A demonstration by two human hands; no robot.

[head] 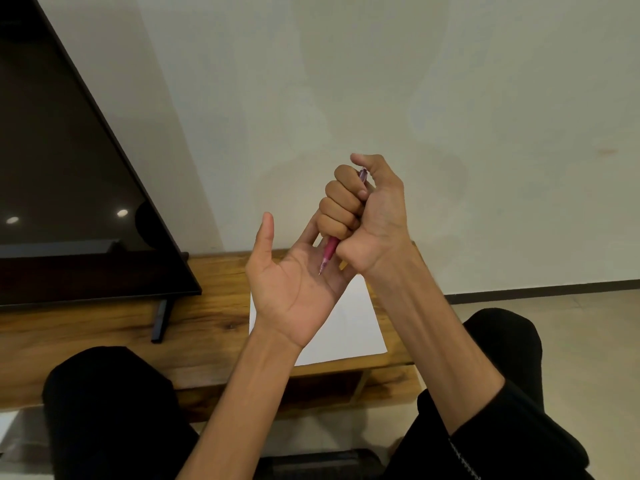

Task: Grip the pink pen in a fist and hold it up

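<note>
knees: in black trousers (114, 410), nearest the lens, either side of frame bottom.
sleeve: black, pushed up on R forearm (512, 438).
L hand (294, 289): palm up, fingers straight, thumb out; grip apart, nothing held. Raised above tabletop, over paper's near-left part.
R hand (367, 209): fist, thumb up top; grip clamped round pen, whole-fist style.
pen (329, 252): pink/magenta barrel, clear purple-ish top end poking out by thumb; point down, tip touching or just off L palm, can't tell which.
pen handling: prob. light, stiff plastic, smooth barrel so may slip in a fist; thin tip is the fragile bit, also pricks skin. Best hold: low on barrel nr tip section, thumb + two fingers, not at cap end.
paper (349, 327): white sheet, blank as far as visible, flat, near tabletop's right end, reaching front edge.
tabletop (207, 306): low wood bench, grainy.
TV (69, 168): dark screen, left part of tabletop, stand foot nr front edge.
wall (415, 81): plain, pale.
</note>
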